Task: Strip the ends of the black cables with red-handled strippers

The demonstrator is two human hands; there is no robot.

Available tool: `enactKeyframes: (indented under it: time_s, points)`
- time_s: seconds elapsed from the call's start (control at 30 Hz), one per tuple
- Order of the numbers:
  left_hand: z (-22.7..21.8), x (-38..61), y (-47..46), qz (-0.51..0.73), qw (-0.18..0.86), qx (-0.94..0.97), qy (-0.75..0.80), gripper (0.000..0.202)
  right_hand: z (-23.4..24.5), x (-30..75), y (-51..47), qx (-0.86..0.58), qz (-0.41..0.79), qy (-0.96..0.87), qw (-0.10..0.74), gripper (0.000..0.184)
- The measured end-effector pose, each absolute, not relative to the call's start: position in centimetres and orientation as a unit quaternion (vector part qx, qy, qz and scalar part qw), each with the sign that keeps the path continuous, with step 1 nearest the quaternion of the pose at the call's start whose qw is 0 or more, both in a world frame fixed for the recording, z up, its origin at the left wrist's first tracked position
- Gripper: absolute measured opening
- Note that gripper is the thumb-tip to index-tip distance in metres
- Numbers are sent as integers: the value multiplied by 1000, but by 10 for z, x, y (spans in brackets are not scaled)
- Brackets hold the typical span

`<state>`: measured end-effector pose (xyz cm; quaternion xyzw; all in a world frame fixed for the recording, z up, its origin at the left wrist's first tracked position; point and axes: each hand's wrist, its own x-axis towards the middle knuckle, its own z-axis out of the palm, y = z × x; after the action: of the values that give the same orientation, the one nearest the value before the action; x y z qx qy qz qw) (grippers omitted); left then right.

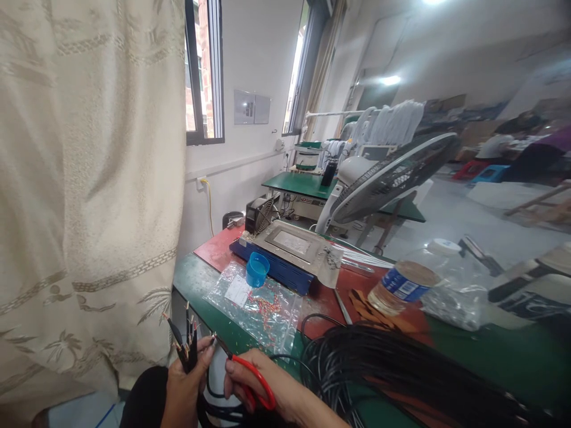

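My left hand (190, 377) is closed around several black cables (191, 351) whose stripped ends stick up with coppery tips. One cable end is pinched between its thumb and forefinger. My right hand (254, 374) grips a pair of red-handled scissors (266, 389). The scissor blades point up and left and meet that pinched end; whether they touch the wire is too small to tell. Just beyond my hands a clear plastic bag (285, 333) with small red and yellow bits on it lies on the green table (198, 279).
A large bundle of black cable (383, 368) covers the table's right front. Behind the bag stand a blue cup (257, 270) and a blue-based machine (285, 249) with a small fan. Bottles (399, 288) and a large fan (397, 175) are to the right. A curtain (93, 178) hangs at left.
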<state>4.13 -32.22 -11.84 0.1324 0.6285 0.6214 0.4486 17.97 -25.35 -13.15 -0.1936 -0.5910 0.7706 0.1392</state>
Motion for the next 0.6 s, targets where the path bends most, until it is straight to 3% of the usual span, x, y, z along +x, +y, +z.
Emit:
enactKeyframes:
  time_s: [0.37,0.6]
  points:
    - [-138,34,-323,611,369,184,676,51,-129,180,-253,-195,791,-565,133,61]
    - [-149,35,-322,619,415,145,651,58,-134,175,-257,-201,801,-543,155,61]
